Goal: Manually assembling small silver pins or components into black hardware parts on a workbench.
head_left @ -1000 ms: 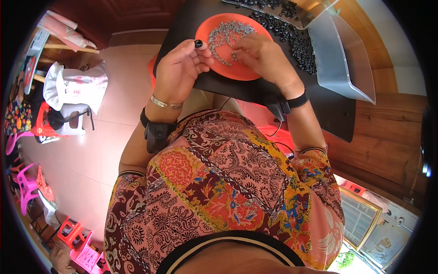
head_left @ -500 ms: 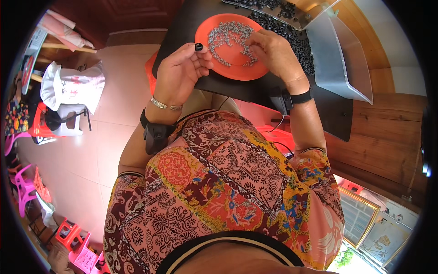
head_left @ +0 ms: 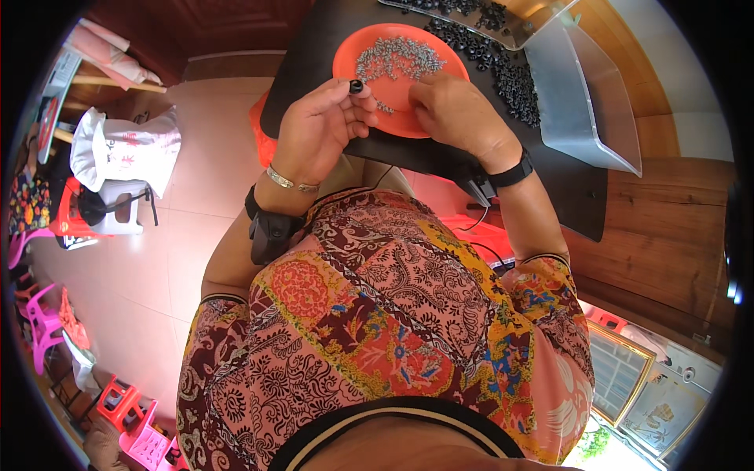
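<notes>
Between the thumb and forefinger of my left hand [head_left: 326, 118] sits a small black round part [head_left: 356, 86] with a hole in its top. The other fingers of that hand curl loosely near the left rim of an orange plate [head_left: 345, 49]. Many tiny silvery metal pieces [head_left: 397, 59], like small screws, lie spread over the plate. My right hand [head_left: 459, 114] hangs over the plate's right side, its fingertips pinched together and pointing down-left. Whatever those fingertips hold, if anything, is too small or hidden to make out.
A black table [head_left: 306, 55] carries the plate. Right of it lies a heap of small black parts [head_left: 514, 90], beside a clear plastic bin [head_left: 581, 102] tipped on its side. Another clear tray with black parts stands at the back. A white sack [head_left: 129, 145] rests on a stool at left.
My right hand has moved left and toward me over the plate. My left hand, still pinching the black part, has shifted slightly right, closer to the right hand.
</notes>
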Demonstrator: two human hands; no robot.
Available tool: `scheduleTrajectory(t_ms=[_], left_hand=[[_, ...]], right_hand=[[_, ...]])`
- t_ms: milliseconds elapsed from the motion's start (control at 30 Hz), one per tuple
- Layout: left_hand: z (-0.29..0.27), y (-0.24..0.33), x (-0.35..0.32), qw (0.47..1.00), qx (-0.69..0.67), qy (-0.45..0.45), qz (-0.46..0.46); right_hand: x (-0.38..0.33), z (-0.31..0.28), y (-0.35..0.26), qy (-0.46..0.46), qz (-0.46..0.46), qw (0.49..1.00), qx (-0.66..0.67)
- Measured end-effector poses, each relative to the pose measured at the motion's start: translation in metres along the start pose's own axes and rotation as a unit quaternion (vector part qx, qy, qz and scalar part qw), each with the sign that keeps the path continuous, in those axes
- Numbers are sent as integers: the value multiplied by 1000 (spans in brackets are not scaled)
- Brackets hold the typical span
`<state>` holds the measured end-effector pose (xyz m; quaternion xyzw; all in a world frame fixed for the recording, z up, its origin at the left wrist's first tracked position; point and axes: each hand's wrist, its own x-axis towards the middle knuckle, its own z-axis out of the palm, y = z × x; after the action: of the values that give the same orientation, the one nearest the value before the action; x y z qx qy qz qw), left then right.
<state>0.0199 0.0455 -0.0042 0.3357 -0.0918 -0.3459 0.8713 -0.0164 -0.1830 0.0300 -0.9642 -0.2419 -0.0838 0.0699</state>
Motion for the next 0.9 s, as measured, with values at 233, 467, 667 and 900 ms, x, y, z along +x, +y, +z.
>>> scheduleTrajectory(t_ms=[233, 467, 667, 900], left_hand=[[12, -9, 2, 999, 31, -31, -23], [18, -19, 6, 997, 37, -46, -45], [18, -18, 4, 998, 38, -38, -37], [21, -21, 8, 998, 40, -47, -31]], right_hand=[[5, -14, -25, 140, 127, 913, 363], [5, 3, -48, 244, 70, 849, 463], [2, 8, -43, 327, 43, 877, 348], [-2, 6, -42, 338, -6, 907, 250]])
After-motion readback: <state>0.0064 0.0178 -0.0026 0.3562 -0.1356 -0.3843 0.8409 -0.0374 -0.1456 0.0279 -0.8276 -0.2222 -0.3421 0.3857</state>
